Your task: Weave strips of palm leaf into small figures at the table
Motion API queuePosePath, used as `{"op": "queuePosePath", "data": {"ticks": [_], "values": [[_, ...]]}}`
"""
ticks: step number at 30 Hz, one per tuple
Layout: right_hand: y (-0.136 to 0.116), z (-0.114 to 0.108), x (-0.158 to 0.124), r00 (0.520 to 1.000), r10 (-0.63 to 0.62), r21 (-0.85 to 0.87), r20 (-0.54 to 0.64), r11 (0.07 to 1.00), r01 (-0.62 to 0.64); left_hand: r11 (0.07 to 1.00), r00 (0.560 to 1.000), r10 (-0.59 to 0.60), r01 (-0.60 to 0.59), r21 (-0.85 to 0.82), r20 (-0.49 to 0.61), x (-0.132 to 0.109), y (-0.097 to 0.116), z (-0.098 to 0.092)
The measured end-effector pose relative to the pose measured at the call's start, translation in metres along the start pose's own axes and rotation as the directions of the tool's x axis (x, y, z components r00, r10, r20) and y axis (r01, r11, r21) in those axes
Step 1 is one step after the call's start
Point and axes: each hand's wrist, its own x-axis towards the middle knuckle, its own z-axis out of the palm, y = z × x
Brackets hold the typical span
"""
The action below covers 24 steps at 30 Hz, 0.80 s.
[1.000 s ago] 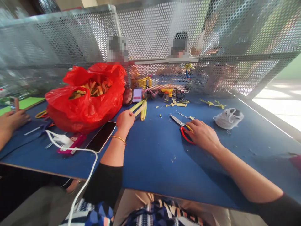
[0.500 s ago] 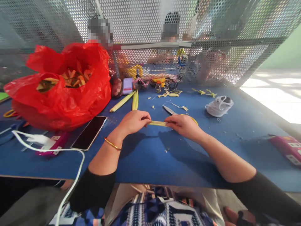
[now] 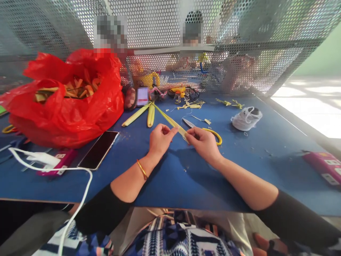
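A long pale yellow-green leaf strip (image 3: pixel 170 120) slants from the upper left down to my hands. My right hand (image 3: pixel 204 144) pinches its wider lower end between thumb and fingers. Thumb and fingertips of my left hand (image 3: pixel 160 140) are closed at the strip's left edge, close to the right hand's fingers. Behind my right hand lie scissors (image 3: pixel 218 137) with yellow handles, partly covered by that hand. Two folded leaf pieces, one lying slanted (image 3: pixel 135 115) and one nearly upright in view (image 3: pixel 151 115), rest beyond my left hand.
At left stands a red plastic bag (image 3: pixel 87 122) of leaf pieces, beside a phone (image 3: pixel 99 151), white cable (image 3: pixel 89 190) and magenta socket block (image 3: pixel 64 160). White twine (image 3: pixel 246 119) and another magenta block (image 3: pixel 323 167) lie right. A glue gun (image 3: pixel 181 91) sits near the perforated metal screen (image 3: pixel 160 28).
The strip, held level between both hands before, now slants away toward the upper left with its long part showing. My left hand has turned upward and moved slightly right.
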Motion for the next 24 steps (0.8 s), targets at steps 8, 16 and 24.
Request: {"op": "queuePosePath", "data": {"ticks": [8, 16, 24], "values": [[0.002, 0.004, -0.004, 1.0, -0.013, 0.0, -0.003, 1.0, 0.013, 0.919, 0.962, -0.187, 0.243, -0.311, 0.199, -0.004, 0.001, 0.004], [0.0, -0.001, 0.001, 0.989, 0.103, 0.147, 0.106, 0.982, -0.118, 0.892, 0.965, -0.174, 0.239, -0.383, 0.197, -0.004, -0.001, 0.003], [-0.003, 0.0, -0.004, 0.999, 0.002, -0.065, 0.038, 0.998, 0.001, 0.963, 0.95, -0.101, 0.168, -0.212, 0.294, -0.012, 0.001, 0.006]]}}
